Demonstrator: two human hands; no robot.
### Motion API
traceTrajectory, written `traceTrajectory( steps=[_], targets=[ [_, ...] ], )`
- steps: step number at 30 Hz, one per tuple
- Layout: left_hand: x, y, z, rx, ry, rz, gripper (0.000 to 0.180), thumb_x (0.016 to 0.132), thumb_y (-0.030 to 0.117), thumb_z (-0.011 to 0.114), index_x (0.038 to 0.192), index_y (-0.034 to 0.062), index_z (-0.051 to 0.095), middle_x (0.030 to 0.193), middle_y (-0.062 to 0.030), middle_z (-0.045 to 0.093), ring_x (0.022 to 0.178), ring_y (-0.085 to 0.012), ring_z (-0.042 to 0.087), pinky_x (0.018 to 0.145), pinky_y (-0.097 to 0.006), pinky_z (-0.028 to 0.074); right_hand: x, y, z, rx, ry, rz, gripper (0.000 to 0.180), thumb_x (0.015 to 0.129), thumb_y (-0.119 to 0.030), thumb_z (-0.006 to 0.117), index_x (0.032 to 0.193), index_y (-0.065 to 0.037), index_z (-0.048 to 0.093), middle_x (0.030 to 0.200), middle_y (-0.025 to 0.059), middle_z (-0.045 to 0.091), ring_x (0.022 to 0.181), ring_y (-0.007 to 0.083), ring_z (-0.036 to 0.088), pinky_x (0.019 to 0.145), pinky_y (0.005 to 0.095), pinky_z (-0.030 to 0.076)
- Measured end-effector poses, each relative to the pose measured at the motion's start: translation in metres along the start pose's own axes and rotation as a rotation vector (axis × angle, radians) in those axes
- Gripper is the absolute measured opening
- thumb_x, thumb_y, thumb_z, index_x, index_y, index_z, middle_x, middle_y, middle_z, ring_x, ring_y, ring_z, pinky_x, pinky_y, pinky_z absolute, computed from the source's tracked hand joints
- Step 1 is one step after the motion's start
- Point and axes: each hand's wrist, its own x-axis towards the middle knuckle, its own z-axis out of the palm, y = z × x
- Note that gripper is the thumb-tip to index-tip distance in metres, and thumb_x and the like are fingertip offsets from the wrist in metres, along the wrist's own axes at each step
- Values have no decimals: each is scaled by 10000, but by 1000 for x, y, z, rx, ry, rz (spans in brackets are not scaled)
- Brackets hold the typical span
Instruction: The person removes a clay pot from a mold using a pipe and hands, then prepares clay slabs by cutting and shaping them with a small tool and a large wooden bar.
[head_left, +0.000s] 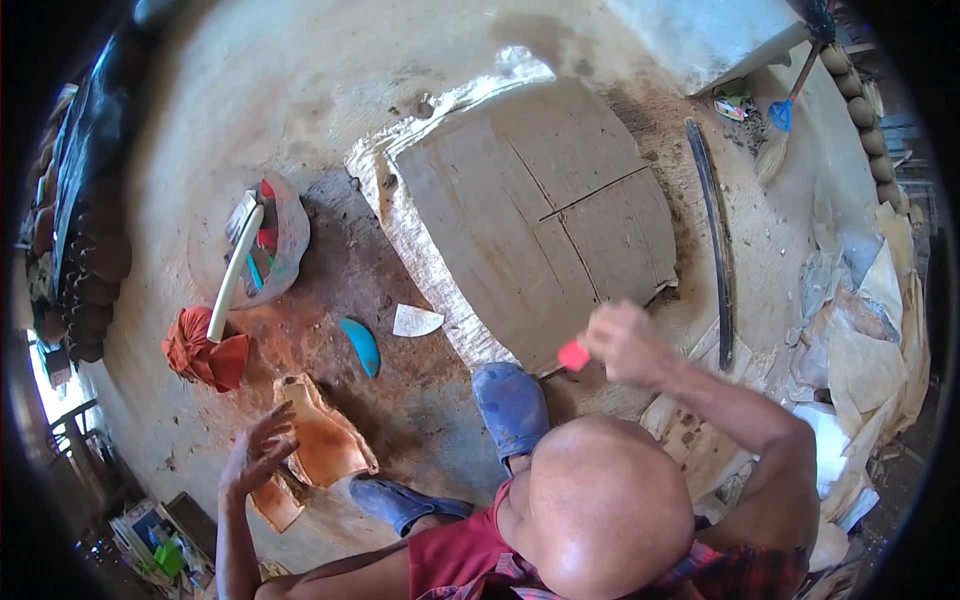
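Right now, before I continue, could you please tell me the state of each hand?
Left hand: open, with nothing visible in it.
Right hand: closed, holding a red piece.

R hand (pixel 625 342) blurry, prob. hides pt of red piece (pixel 573 355); L forearm (pixel 236 545) cut at btm.

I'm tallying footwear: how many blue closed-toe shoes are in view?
2. The upper blue shoe is by the lower edge of the flat grey-brown slab; the lower blue shoe is beside the hollow orange-brown piece.
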Motion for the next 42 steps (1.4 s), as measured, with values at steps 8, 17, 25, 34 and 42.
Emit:
traceTrajectory(
  steps=[8,17,25,34,42],
  targets=[
    [24,32,-13,304,-46,-19,832,915,417,819,1588,60,484,1537,-205,588,1359,-347,618,1079,-487,529,283,179,-44,-154,356,179,181,838,45,613,932,-40,741,965,146,697,955,349,668,845,465,561],
    [-27,33,-52,268,-27,-175,903,872,441,858,1594,59,473,1572,-179,560,1396,-363,585,1107,-487,500,19,31,24,-1,324,-1,169,838,-30,666,957,-104,761,907,63,634,951,272,621,807,435,492],
    [3,2,-34,42,-78,-98,897,913,375,855,1636,85,412,1553,-135,577,1420,-304,551,1137,-484,477,64,82,-31,3,468,43,58,824,5,630,826,-45,660,867,133,630,860,354,637,761,483,523],
    [2,12,-38,-48,-62,-98,947,919,400,841,1654,53,356,1590,-180,523,1427,-331,538,1139,-485,474,215,191,-47,-120,453,63,177,815,45,605,799,-72,737,889,176,681,894,394,658,786,502,540],
    [12,-9,-40,-232,-38,-56,1002,924,401,833,1669,13,286,1602,-207,488,1424,-325,529,1172,-449,437,-59,55,21,-29,210,145,194,835,-35,694,1004,-63,786,958,82,695,991,272,644,830,451,504]
  ],
)
